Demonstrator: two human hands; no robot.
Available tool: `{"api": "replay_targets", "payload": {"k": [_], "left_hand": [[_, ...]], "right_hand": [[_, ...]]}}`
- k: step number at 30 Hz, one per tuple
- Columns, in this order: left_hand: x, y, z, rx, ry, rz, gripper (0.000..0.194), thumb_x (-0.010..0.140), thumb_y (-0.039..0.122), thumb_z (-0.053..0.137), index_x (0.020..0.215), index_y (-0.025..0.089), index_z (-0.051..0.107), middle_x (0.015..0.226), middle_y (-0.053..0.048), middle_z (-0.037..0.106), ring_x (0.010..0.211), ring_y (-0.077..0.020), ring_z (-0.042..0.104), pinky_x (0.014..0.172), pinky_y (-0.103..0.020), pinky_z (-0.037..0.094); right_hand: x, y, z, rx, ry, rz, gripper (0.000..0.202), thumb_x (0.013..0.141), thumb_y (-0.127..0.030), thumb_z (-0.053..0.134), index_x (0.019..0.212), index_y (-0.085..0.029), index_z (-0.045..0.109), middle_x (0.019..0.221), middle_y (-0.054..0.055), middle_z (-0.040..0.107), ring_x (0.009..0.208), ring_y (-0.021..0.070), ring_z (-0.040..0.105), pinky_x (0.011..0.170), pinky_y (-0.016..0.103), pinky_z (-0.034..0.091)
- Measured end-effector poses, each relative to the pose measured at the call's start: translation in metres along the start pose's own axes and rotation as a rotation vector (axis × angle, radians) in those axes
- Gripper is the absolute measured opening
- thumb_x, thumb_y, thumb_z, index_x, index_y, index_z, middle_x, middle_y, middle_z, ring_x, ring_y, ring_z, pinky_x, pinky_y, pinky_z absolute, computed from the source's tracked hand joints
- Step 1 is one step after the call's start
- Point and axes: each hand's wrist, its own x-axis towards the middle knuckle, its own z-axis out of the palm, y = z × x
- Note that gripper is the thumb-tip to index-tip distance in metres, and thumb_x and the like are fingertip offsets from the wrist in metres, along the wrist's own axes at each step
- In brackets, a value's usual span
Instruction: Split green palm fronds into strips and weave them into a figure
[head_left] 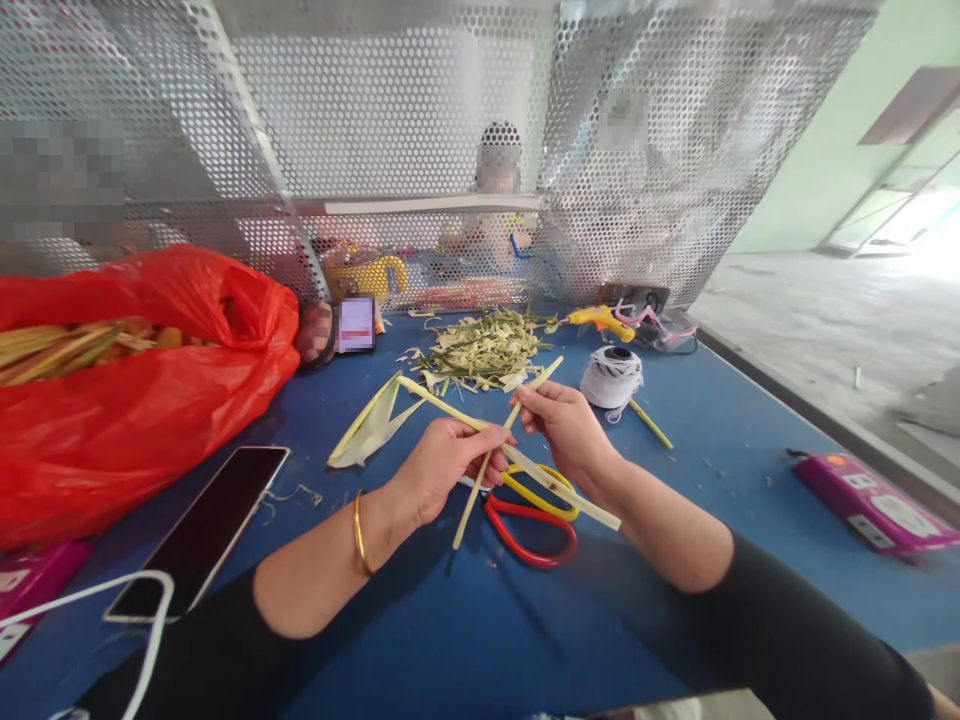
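My left hand (461, 455) is closed on a long pale green plant strip (577, 502), pinching it between thumb and fingers. Attached or lying at the strip's far left end is a folded pale leaf (367, 428); I cannot tell which. A thinner stalk (469, 515) crosses the strip at my left fingertips. Around the upper part of that stalk my right hand (559, 415) is closed. Beneath both hands, scissors with one red and one yellow handle (532, 555) lie on the blue table (420, 620), their blades mostly hidden.
Trimmings (484, 350) are heaped behind my hands. To the right are a string spool (611, 380), a yellow glue gun (602, 320) and a purple box (874, 500). A red bag (150, 440) of stalks and a phone (206, 530) occupy the left. A perforated metal screen (397, 110) stands behind.
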Motion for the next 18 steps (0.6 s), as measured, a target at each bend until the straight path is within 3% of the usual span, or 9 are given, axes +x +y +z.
{"api": "replay_targets", "payload": {"k": [3,5,8,9,12,15,18], "left_hand": [[-0.001,0.001,0.0,-0.006,0.027,-0.009,0.019,0.073,0.031,0.073,0.071,0.012,0.072,0.054,-0.002,0.063,0.045,-0.0097,0.056,0.051,-0.022,0.047],[0.0,0.003,-0.001,-0.04,0.041,-0.024,0.02,0.075,0.031,0.072,0.075,0.012,0.073,0.058,-0.003,0.066,0.049,-0.0107,0.06,0.054,-0.023,0.049],[0.0,0.008,-0.003,-0.133,0.021,-0.033,0.018,0.075,0.027,0.073,0.084,0.012,0.075,0.074,-0.008,0.073,0.064,-0.014,0.068,0.067,-0.025,0.053],[0.001,0.01,-0.004,-0.165,0.011,-0.025,0.018,0.072,0.023,0.074,0.086,0.012,0.075,0.078,-0.009,0.074,0.069,-0.0151,0.069,0.072,-0.026,0.054],[0.002,0.012,-0.006,-0.228,-0.003,0.016,0.02,0.064,0.013,0.077,0.084,0.011,0.076,0.079,-0.008,0.075,0.073,-0.0157,0.069,0.076,-0.027,0.053],[0.003,0.012,-0.007,-0.256,0.017,0.058,0.019,0.06,0.014,0.079,0.078,0.011,0.076,0.075,-0.006,0.073,0.067,-0.0122,0.064,0.07,-0.024,0.052],[0.005,0.011,-0.007,-0.274,0.046,0.065,0.018,0.057,0.014,0.081,0.073,0.012,0.076,0.071,-0.005,0.072,0.064,-0.0106,0.061,0.066,-0.022,0.049]], "right_hand": [[0.004,-0.003,-0.005,-0.141,-0.039,-0.059,0.034,0.066,-0.049,0.069,0.062,-0.016,0.061,0.05,-0.002,0.055,0.046,0.0096,0.048,0.049,0.025,0.041],[0.004,-0.01,-0.011,-0.314,0.021,-0.185,0.032,0.077,-0.048,0.061,0.067,-0.017,0.062,0.057,0.0,0.06,0.052,0.0125,0.054,0.055,0.028,0.044],[-0.004,-0.028,-0.02,-0.602,0.192,-0.59,0.021,0.086,-0.036,0.054,0.079,-0.019,0.064,0.073,0.003,0.067,0.069,0.016,0.06,0.066,0.03,0.045],[-0.009,-0.033,-0.021,-0.701,0.179,-0.74,0.018,0.088,-0.031,0.053,0.081,-0.019,0.064,0.077,0.003,0.068,0.073,0.0163,0.06,0.069,0.031,0.045],[-0.023,-0.039,-0.019,-1.033,-0.131,-1.128,0.02,0.092,-0.019,0.046,0.083,-0.019,0.065,0.073,0.002,0.066,0.069,0.0151,0.058,0.073,0.032,0.041],[-0.029,-0.028,-0.011,-1.366,-0.448,-1.357,0.025,0.094,-0.012,0.041,0.089,-0.016,0.064,0.074,0.004,0.065,0.07,0.0165,0.057,0.074,0.034,0.038],[-0.026,-0.013,-0.005,-1.533,-0.522,-1.426,0.026,0.096,-0.012,0.038,0.09,-0.012,0.063,0.082,0.008,0.066,0.079,0.0195,0.057,0.075,0.035,0.038]]}}
